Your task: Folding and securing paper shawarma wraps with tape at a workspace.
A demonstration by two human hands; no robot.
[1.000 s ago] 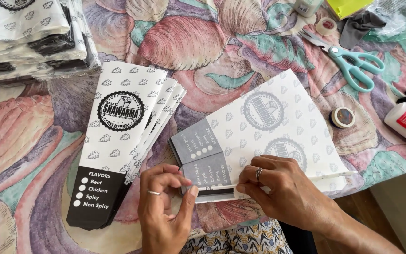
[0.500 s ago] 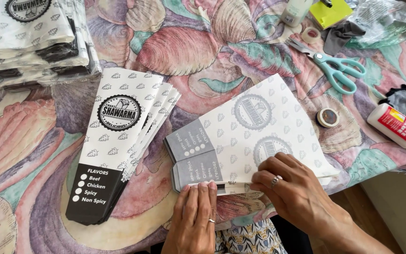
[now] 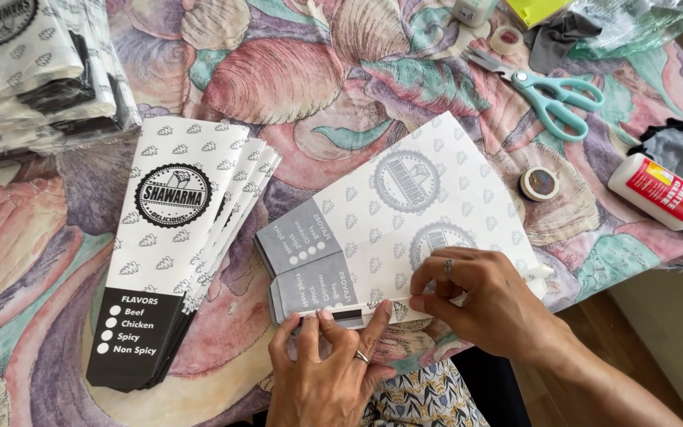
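Hands at the near edge of a table (image 3: 294,71) covered in a shell-patterned cloth, both pressing on an unfolded paper sleeve (image 3: 428,213) that lies printed side down. The left hand (image 3: 333,372) lies flat with fingers spread, fingertips on the sleeve's folded near-edge strip; the right hand (image 3: 484,300) pinches that same strip between thumb and curled fingers. Just to the left lies a fanned stack of finished sleeves (image 3: 175,245), white with a black lower end, apart from the working sheet. A wrapped bundle of sleeves (image 3: 33,71) sits at the far left corner. To the right lie a small tape roll (image 3: 540,183), teal-handled scissors (image 3: 555,91) and a white glue bottle (image 3: 662,194), all well apart from the hands.
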